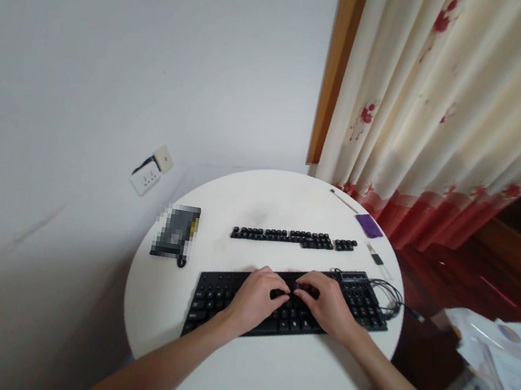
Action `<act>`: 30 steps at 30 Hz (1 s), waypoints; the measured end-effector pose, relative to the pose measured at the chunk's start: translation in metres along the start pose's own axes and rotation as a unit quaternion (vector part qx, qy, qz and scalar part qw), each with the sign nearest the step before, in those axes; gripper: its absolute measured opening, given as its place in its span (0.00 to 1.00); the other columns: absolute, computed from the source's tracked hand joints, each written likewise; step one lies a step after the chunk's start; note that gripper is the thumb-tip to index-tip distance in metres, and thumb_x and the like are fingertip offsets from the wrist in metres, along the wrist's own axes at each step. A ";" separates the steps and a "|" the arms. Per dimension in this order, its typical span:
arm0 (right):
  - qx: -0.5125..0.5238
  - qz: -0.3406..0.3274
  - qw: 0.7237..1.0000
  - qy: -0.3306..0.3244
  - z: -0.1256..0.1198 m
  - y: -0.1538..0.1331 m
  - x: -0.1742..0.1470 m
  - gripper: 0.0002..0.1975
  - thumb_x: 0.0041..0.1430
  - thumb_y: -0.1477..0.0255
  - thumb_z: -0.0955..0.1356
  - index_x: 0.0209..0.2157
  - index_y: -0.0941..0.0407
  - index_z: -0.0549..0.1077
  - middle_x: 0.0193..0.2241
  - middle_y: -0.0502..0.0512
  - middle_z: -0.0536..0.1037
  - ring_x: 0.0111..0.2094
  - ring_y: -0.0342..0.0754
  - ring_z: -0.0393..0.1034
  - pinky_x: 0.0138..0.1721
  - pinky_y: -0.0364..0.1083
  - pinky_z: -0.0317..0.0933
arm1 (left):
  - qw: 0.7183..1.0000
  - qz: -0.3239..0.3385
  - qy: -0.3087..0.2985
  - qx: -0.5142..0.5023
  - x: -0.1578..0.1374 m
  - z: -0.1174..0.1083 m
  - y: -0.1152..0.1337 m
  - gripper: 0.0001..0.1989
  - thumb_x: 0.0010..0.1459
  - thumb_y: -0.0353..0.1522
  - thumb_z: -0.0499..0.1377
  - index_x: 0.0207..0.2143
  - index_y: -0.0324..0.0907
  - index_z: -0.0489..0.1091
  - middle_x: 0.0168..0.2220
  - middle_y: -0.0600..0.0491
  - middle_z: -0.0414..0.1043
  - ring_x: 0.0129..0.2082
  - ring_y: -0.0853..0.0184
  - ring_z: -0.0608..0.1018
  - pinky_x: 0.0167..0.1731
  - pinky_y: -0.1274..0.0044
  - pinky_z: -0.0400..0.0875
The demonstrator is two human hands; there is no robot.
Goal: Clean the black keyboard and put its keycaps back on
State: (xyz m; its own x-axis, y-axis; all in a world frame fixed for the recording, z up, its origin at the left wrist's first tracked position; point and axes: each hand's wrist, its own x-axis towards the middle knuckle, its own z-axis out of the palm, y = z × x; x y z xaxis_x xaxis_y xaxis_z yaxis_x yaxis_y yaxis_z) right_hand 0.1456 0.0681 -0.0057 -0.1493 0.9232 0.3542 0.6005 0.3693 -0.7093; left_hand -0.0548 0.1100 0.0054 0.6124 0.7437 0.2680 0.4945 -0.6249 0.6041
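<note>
A black keyboard (272,323) lies across the white round table, and both of my hands are over its middle. My left hand (257,296) rests on the keys with thumb and forefinger curled toward each other in a pinch. Close beside it, my right hand (328,303) pinches in the same way at the upper middle keys. Whatever lies between the fingertips is too small and dark to make out. Behind the keyboard, several loose black keycaps (316,241) are set out in rows. The keys under my palms are hidden.
At the table's left stands a pixelated dark box (176,229). Toward the right edge are a purple cloth (369,225), a thin stick (344,200) and a small wire tool (377,259). The keyboard's cable (394,302) hangs past the edge. Plastic bags (504,372) lie at lower right.
</note>
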 end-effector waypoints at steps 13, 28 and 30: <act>-0.020 -0.037 0.999 -0.021 0.011 0.002 -0.008 0.08 0.61 0.79 0.69 0.40 0.56 0.79 0.37 0.55 0.78 0.40 0.48 0.72 0.43 0.45 0.67 | 0.996 0.037 0.042 0.067 -0.009 0.010 -0.001 0.06 0.61 0.29 0.62 0.35 0.45 0.80 0.37 0.54 0.81 0.38 0.63 0.74 0.42 0.68 0.70; -0.088 -0.037 0.995 -0.031 0.013 -0.004 -0.010 0.09 0.63 0.80 0.66 0.39 0.55 0.78 0.37 0.56 0.77 0.40 0.50 0.70 0.43 0.49 0.66 | 0.994 0.055 0.044 0.082 -0.016 0.016 -0.002 0.07 0.63 0.28 0.59 0.38 0.44 0.79 0.39 0.53 0.79 0.41 0.63 0.74 0.45 0.68 0.71; -0.092 -0.039 0.995 -0.029 0.014 -0.003 -0.009 0.09 0.63 0.80 0.67 0.39 0.55 0.78 0.37 0.56 0.77 0.40 0.50 0.70 0.43 0.49 0.66 | 0.994 0.056 0.046 0.082 -0.015 0.016 -0.002 0.07 0.63 0.28 0.59 0.37 0.44 0.79 0.38 0.53 0.79 0.41 0.63 0.74 0.45 0.68 0.71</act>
State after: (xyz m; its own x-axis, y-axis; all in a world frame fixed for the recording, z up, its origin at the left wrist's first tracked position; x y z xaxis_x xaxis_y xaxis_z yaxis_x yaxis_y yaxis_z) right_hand 0.1345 0.0603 -0.0149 -0.2429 0.8989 0.3647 0.7182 0.4194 -0.5553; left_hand -0.0554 0.0962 -0.0122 0.6132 0.6817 0.3990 0.5252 -0.7292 0.4387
